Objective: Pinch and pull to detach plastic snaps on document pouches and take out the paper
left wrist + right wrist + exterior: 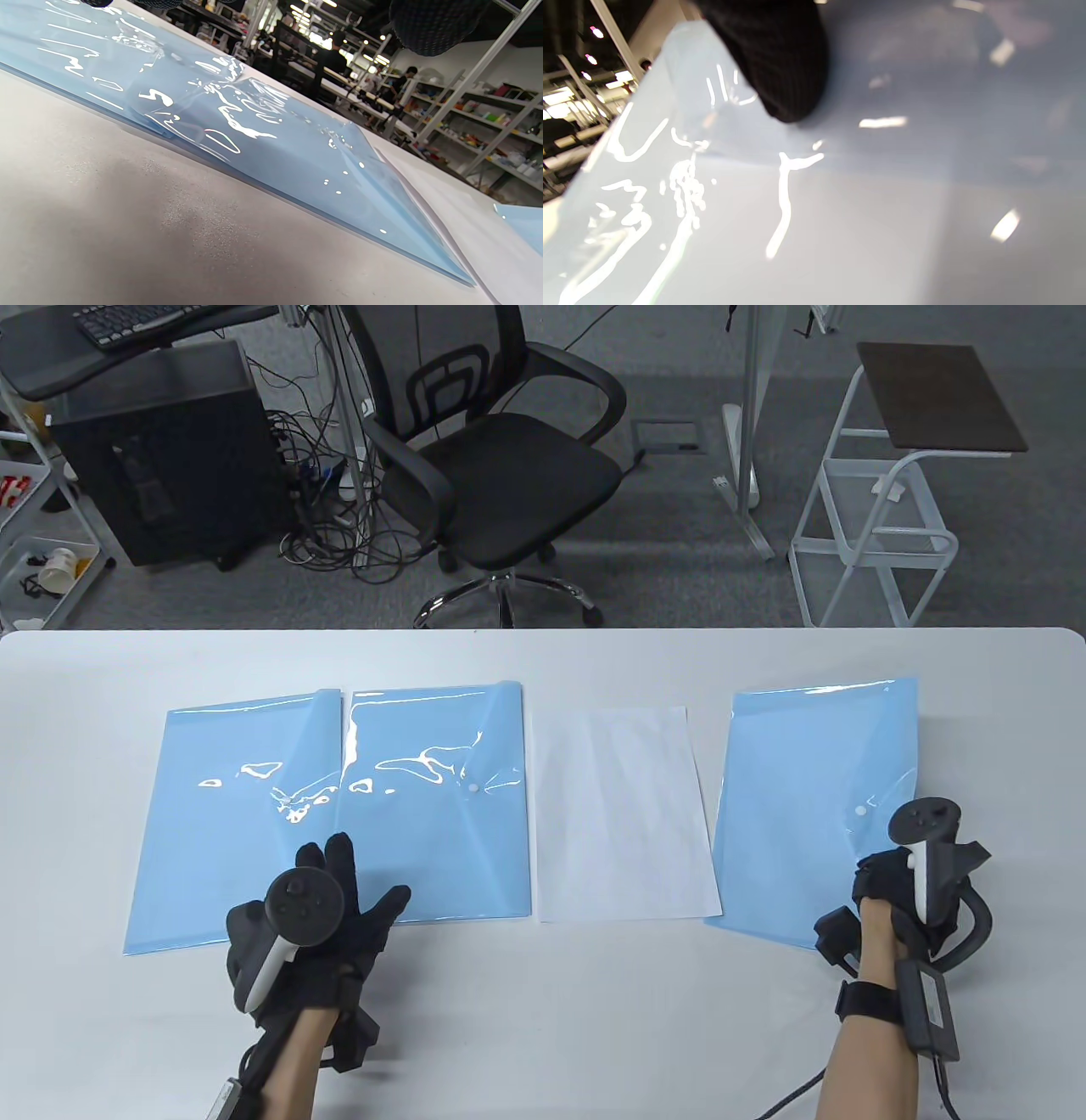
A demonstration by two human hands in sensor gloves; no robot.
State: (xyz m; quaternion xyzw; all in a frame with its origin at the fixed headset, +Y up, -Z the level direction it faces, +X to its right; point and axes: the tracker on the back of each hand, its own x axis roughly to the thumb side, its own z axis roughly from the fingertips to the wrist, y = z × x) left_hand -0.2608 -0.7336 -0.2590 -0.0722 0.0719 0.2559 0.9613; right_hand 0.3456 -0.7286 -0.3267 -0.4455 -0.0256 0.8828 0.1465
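Three light blue document pouches lie in a row on the white table: a left pouch, a middle pouch with its white snap, and a right pouch with its snap. A white sheet of paper lies between the middle and right pouches. My left hand is spread flat over the near edge where the left and middle pouches overlap, holding nothing. My right hand sits over the right pouch's near right corner. One gloved fingertip touches its surface; the other fingers are hidden.
A black office chair stands beyond the table's far edge, with a computer tower and cables to its left and a white side stand to its right. In the left wrist view the middle pouch and paper lie flat.
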